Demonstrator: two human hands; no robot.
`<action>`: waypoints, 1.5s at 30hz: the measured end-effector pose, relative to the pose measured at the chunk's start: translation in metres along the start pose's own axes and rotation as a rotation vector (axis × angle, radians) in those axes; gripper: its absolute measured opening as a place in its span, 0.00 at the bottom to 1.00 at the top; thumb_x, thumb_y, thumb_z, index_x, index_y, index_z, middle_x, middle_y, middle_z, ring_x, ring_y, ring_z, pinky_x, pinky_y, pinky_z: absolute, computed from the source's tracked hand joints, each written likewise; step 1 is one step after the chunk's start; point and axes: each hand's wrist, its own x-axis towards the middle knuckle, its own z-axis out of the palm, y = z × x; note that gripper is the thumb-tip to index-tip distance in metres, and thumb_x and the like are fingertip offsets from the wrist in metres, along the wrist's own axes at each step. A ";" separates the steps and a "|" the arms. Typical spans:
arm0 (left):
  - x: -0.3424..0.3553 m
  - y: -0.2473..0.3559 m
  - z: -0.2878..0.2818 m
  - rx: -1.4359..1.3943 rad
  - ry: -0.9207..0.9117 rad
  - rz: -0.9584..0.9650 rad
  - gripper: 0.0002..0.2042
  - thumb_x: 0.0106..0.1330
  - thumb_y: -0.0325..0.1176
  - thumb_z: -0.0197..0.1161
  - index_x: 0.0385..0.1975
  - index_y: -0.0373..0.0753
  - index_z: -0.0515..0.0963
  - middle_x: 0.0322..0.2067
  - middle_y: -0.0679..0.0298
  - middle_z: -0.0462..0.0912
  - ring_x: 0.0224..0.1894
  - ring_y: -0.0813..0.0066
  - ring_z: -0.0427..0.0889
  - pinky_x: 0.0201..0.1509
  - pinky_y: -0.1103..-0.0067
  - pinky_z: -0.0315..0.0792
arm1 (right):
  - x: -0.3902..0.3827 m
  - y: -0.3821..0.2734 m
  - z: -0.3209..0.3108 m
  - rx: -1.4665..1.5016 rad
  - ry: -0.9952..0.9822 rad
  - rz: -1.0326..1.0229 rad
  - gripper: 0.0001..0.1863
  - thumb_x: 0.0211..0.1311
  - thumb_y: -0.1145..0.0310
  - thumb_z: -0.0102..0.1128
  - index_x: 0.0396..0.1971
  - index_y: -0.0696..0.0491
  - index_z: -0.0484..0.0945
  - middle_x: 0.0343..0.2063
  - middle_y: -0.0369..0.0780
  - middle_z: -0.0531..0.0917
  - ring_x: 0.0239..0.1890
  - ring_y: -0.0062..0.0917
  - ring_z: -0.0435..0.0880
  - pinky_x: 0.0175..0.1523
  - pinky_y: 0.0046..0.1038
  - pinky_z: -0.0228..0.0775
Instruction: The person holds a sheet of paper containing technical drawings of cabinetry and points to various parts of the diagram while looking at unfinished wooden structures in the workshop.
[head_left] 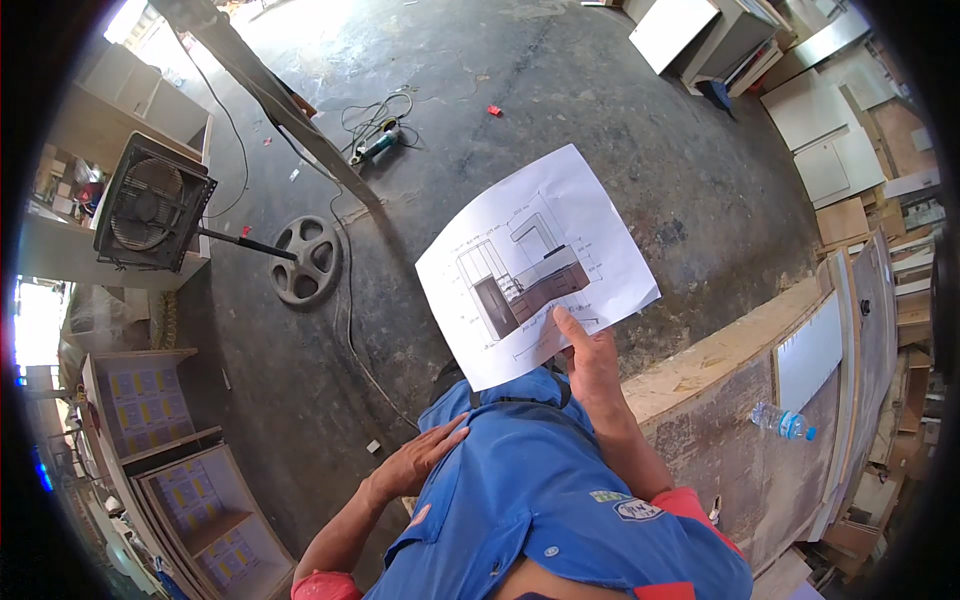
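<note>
White drawing sheet (537,262), tilted, upheld

Your one view comes from the camera on your head, looking steeply down your blue shirt (540,490) to the concrete floor (600,150). The shirt fills the lower middle, very near the lens. Beyond it the floor runs toward the top, bending at the fisheye rim.

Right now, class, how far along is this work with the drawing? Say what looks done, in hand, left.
Done: cut panels lie stacked. In hand: the right hand holds up the cabinet drawing; the left hand rests on the blue shirt. Left: the drill lies untouched on the floor.
</note>
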 end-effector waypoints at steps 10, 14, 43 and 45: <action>0.000 0.000 0.002 -0.007 0.047 0.007 0.41 0.56 0.32 0.66 0.69 0.45 0.51 0.70 0.51 0.51 0.69 0.54 0.58 0.70 0.63 0.57 | 0.000 0.001 -0.001 0.008 0.017 0.031 0.18 0.64 0.70 0.60 0.52 0.58 0.72 0.47 0.38 0.78 0.50 0.21 0.75 0.55 0.24 0.66; 0.000 0.000 0.001 -0.011 0.037 0.003 0.41 0.55 0.31 0.66 0.69 0.46 0.50 0.70 0.51 0.50 0.69 0.55 0.58 0.70 0.63 0.57 | 0.001 0.003 -0.003 0.002 0.011 0.030 0.18 0.63 0.69 0.60 0.52 0.58 0.72 0.46 0.37 0.78 0.49 0.20 0.75 0.54 0.24 0.66; 0.003 0.002 0.001 -0.022 0.063 0.029 0.41 0.56 0.32 0.66 0.69 0.47 0.50 0.70 0.52 0.51 0.68 0.54 0.59 0.69 0.64 0.59 | 0.002 0.002 -0.005 -0.031 -0.012 0.034 0.19 0.64 0.69 0.59 0.53 0.59 0.71 0.47 0.39 0.78 0.49 0.22 0.75 0.55 0.24 0.66; 0.002 0.001 0.003 -0.007 0.049 0.008 0.40 0.56 0.32 0.66 0.69 0.46 0.51 0.70 0.52 0.51 0.68 0.55 0.59 0.69 0.65 0.59 | 0.002 0.001 -0.004 -0.043 -0.006 0.044 0.19 0.64 0.69 0.59 0.53 0.60 0.71 0.47 0.39 0.78 0.50 0.22 0.75 0.55 0.24 0.66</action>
